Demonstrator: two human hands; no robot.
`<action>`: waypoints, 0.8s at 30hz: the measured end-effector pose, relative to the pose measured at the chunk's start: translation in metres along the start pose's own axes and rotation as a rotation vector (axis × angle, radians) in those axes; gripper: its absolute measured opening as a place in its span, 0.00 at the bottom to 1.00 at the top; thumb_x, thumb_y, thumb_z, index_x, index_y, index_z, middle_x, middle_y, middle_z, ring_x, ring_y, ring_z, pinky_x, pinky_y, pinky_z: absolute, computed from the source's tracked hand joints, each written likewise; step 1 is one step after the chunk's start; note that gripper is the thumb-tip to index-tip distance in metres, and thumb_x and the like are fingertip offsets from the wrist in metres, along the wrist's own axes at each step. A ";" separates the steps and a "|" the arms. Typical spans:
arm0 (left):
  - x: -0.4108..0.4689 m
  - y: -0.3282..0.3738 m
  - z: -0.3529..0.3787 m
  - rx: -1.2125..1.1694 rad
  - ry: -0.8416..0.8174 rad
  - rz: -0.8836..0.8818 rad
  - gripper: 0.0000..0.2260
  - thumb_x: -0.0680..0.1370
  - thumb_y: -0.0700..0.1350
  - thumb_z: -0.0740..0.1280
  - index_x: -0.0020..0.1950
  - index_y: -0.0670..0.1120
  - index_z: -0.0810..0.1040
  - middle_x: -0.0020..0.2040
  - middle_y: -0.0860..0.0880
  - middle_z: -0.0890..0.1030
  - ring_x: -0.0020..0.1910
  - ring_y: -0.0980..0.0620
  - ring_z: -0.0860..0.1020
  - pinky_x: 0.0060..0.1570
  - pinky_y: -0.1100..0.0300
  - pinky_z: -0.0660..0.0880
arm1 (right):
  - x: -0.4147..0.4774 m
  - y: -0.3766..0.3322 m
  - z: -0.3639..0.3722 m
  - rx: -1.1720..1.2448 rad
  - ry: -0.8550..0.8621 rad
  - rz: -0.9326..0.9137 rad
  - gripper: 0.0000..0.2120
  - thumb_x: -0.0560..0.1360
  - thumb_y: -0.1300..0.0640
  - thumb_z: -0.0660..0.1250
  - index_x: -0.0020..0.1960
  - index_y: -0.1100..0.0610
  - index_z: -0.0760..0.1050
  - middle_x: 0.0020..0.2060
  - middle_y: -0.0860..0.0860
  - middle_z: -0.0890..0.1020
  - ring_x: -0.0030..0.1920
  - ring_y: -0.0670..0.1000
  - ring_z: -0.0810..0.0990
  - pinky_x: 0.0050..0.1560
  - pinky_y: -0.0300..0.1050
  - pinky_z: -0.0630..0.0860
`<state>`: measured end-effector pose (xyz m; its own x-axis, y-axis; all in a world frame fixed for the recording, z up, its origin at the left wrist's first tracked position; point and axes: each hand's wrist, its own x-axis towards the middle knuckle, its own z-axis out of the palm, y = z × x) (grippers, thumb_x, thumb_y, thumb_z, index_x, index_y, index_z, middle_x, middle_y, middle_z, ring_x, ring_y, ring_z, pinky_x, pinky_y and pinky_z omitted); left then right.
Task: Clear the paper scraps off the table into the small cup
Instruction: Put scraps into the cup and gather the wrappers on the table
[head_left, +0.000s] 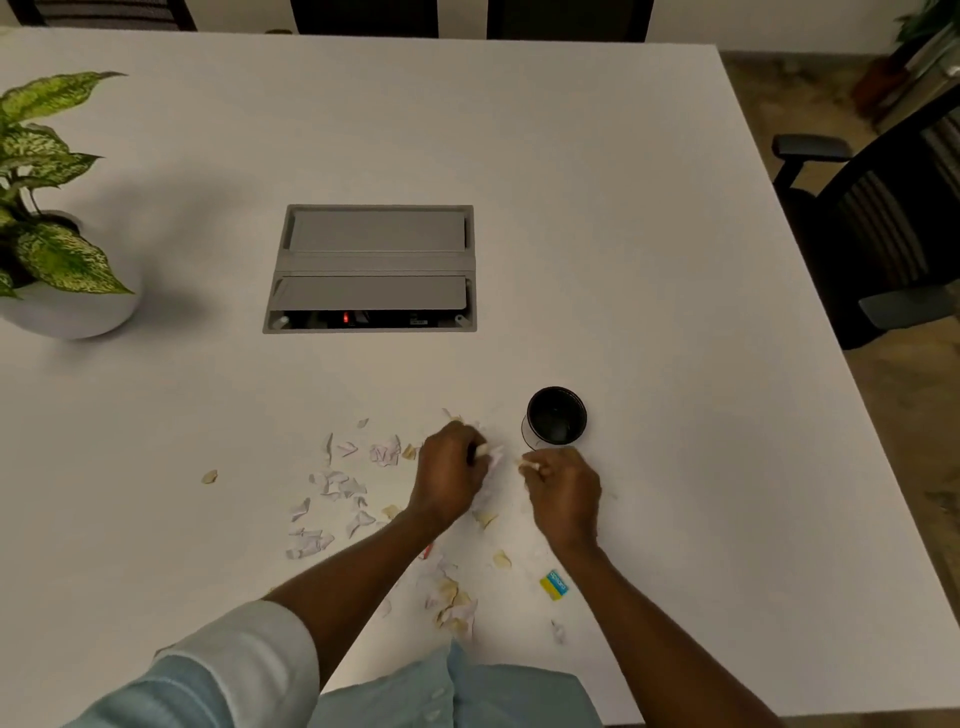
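Several white and tan paper scraps (337, 483) lie scattered over the near part of the white table (649, 260); another cluster (454, 603) sits close to my body. A small dark cup (556, 417) stands upright just beyond my hands, and I see no scraps in it. My left hand (449, 470) is closed around white scraps, left of the cup. Directly in front of the cup, my right hand (563, 491) pinches small tan scraps at its fingertips. A yellow and blue scrap (554, 584) rests beside my right forearm.
A grey cable hatch (371, 267) is set into the table's middle. A potted plant in a white bowl (67, 306) stands at the far left. Dark office chairs (883, 234) stand along the right edge and the far side.
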<state>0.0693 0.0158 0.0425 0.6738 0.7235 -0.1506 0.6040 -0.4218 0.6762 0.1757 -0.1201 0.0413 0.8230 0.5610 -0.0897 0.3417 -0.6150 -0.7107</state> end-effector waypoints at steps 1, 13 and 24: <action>0.008 0.012 0.000 -0.019 0.007 0.009 0.07 0.76 0.44 0.76 0.42 0.45 0.81 0.40 0.53 0.78 0.35 0.57 0.73 0.35 0.73 0.63 | 0.007 -0.003 -0.007 0.047 0.046 0.025 0.05 0.73 0.61 0.77 0.48 0.54 0.85 0.45 0.52 0.84 0.43 0.52 0.84 0.46 0.47 0.82; 0.073 0.081 0.024 0.057 -0.125 0.094 0.06 0.75 0.43 0.76 0.47 0.41 0.85 0.44 0.43 0.85 0.42 0.45 0.81 0.40 0.57 0.71 | 0.081 -0.010 -0.037 -0.038 0.125 0.196 0.06 0.73 0.62 0.74 0.49 0.55 0.85 0.44 0.55 0.85 0.43 0.55 0.84 0.45 0.46 0.81; 0.084 0.102 0.017 0.158 -0.265 0.095 0.13 0.77 0.43 0.75 0.59 0.41 0.80 0.57 0.42 0.85 0.51 0.44 0.83 0.55 0.47 0.82 | 0.083 -0.010 -0.039 -0.046 0.050 0.196 0.10 0.74 0.64 0.69 0.55 0.58 0.84 0.51 0.57 0.84 0.50 0.56 0.84 0.55 0.52 0.82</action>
<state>0.1943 0.0239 0.0861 0.8052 0.5179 -0.2888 0.5777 -0.5753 0.5790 0.2581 -0.0887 0.0680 0.8970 0.4004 -0.1875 0.1922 -0.7351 -0.6502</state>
